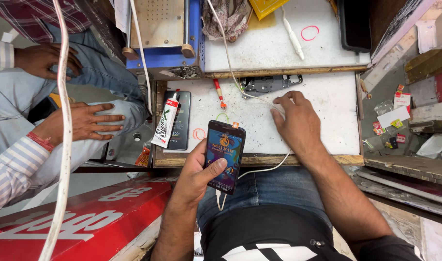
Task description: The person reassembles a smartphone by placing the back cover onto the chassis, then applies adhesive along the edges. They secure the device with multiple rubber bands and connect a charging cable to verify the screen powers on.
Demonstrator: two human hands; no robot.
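Your left hand (pixel 197 171) grips the lit phone (pixel 224 155), cable (pixel 259 171) plugged in. Your right hand (pixel 298 123) rests spread, fingers loose, on the bench (pixel 322 101); a bare frame (pixel 272 83) waits beyond.

bare white worktop (pixel 322 111) right of my right hand (pixel 298 123) is open, room to pass. left of my phone (pixel 224 155) a glue tube (pixel 166 123) lies on a dark phone (pixel 182 121), blocking that edge. ahead, a red screwdriver (pixel 219 93), white cable (pixel 250 96) and phone frame (pixel 272 83) crowd the middle. blue machine (pixel 165 34) walls off the far left.
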